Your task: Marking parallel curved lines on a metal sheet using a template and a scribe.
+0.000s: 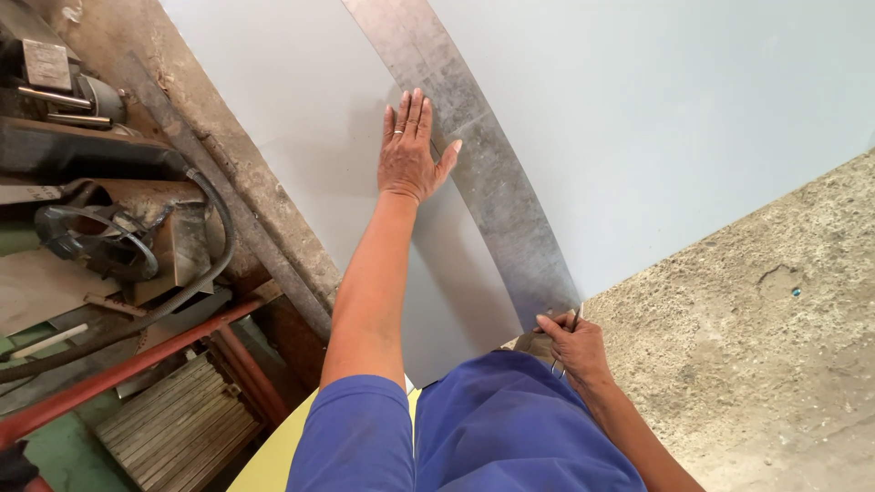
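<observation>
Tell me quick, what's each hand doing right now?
Left hand: open, flat on the curved metal strip and sheet.
Right hand: closed on a thin tool at the strip's near end.

I see a rough concrete floor on the right, and dusty machines with red pipes on the left.

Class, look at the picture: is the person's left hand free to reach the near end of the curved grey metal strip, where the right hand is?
Probably yes. The left hand lies flat and open on the curved grey metal strip, holding nothing, and the pale sheet between it and the right hand looks unobstructed.
</observation>
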